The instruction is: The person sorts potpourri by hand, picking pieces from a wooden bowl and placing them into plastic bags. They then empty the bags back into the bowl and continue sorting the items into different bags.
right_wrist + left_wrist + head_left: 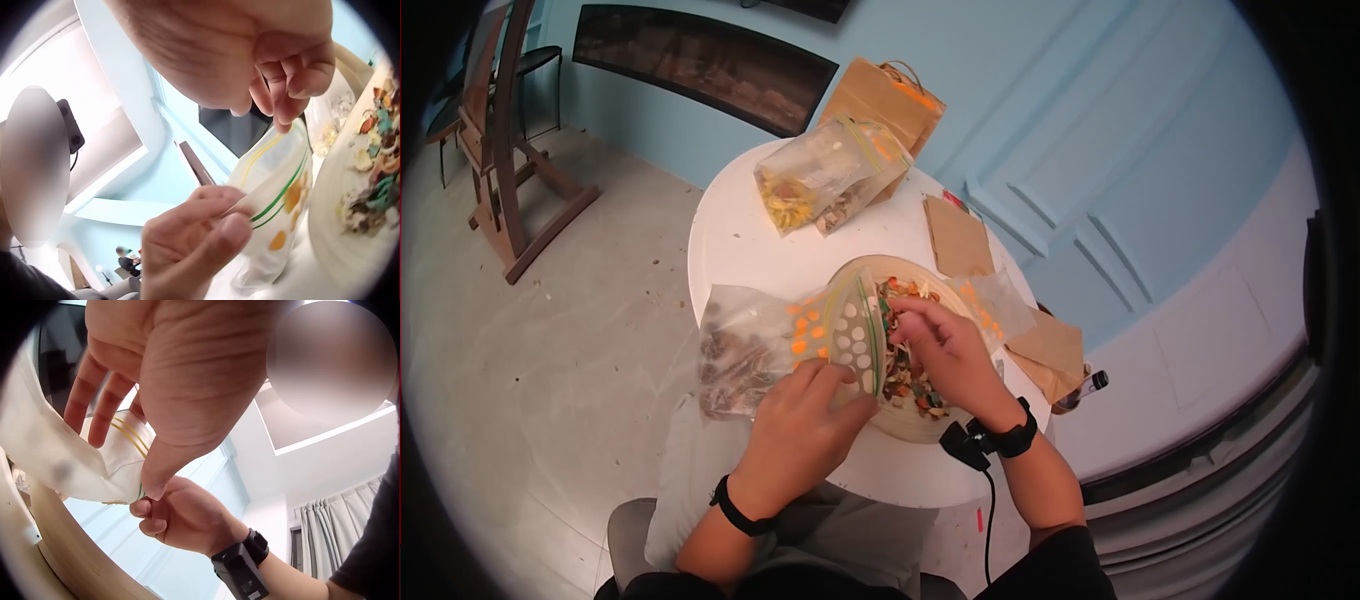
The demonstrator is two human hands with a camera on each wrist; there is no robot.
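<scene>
A clear zip bag [852,340] with orange and white dots stands with its mouth spread beside a large round bowl [920,437]. My left hand [805,425] pinches the near edge of the bag between thumb and fingers, by the green zip strip [281,201]. My right hand [950,355] is over the bowl, its fingers loosely bent close to the bag's far rim, nothing seen in its grip. Mixed dried pieces [920,390] in orange, green, brown and cream lie in the bowl. Dark brown pieces [740,365] show through the bag's lower end.
On the white round table [735,235] lie bags of yellow [788,200] and pale dried pieces, with a paper bag [890,100] behind. Brown paper pieces [960,237] and another dotted bag [1000,305] lie at the right. A dark bottle [1082,388] is beyond the right edge.
</scene>
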